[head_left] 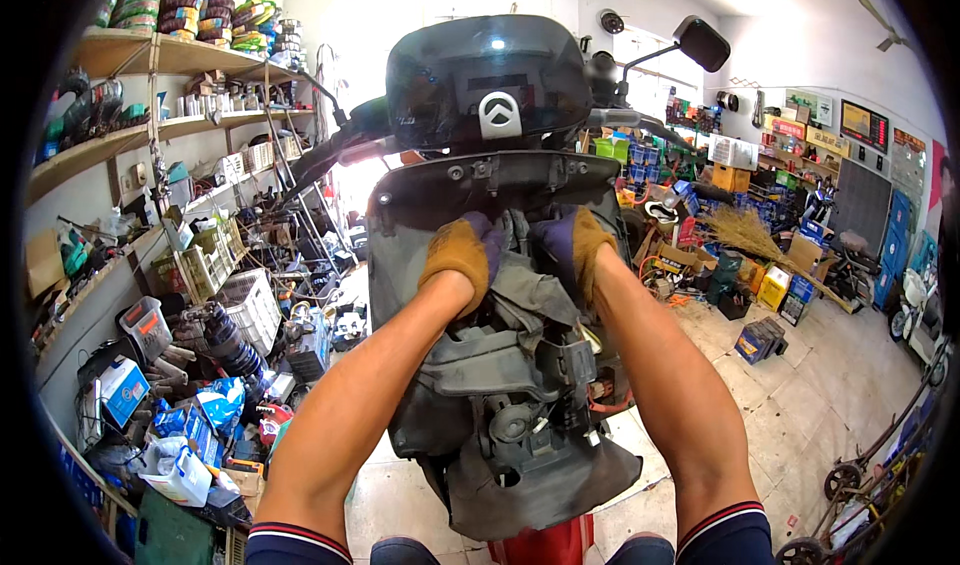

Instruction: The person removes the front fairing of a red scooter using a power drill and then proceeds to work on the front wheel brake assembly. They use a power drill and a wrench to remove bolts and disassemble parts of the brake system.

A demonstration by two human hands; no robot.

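Observation:
The stripped front of a scooter stands before me, its dark plastic inner panel (pixel 410 180) upright below the handlebar cover (pixel 490 80). My left hand (pixel 463 255), in a brown and purple work glove, is curled in at the panel's middle. Level with it on the other side, my right hand (pixel 577 240) wears a matching glove, its fingers bent inward. Between the two runs a dark bundle of cables (pixel 515 230); what the fingertips grip is hidden. Below them hang a loose grey-black cover (pixel 535 295) and a grey plastic housing (pixel 490 365) with a round part.
Shelves (pixel 110 145) with tyres and parts line the left, above crates and clutter. A mirror (pixel 702 45) sticks out at upper right. Boxes, a straw broom (pixel 755 233) and a blue battery-like block (pixel 760 340) lie on the right. A wheeled frame (pixel 843 480) stands at lower right.

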